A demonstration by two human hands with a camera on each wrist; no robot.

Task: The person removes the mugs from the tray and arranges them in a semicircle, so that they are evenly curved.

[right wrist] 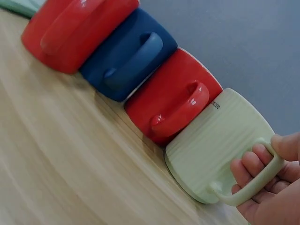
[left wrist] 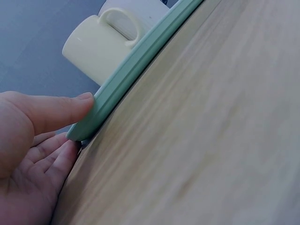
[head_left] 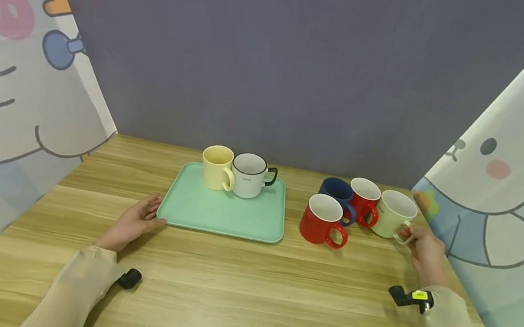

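Observation:
At the right, my right hand point(head_left: 426, 250) grips the handle of a pale green mug point(right wrist: 220, 140), its fingers passing through the loop and the thumb on top. That mug stands upright against a red mug point(right wrist: 173, 96) with a white inside. My left hand point(head_left: 135, 221) holds the near left corner of a mint green tray point(head_left: 213, 215), thumb against the front rim and fingers along the left side. On the tray's back half stand a yellow mug point(head_left: 215, 170) and a white mug point(head_left: 246, 181) with a black rim and black handle, side by side.
A dark blue mug point(head_left: 334, 188) stands left of the back red mug, with another red mug point(head_left: 316, 222) in front of it. All are on a wooden table point(head_left: 242, 296). A grey wall point(head_left: 277, 64) closes the back; cartoon-printed sheets point(head_left: 520, 168) flank both sides.

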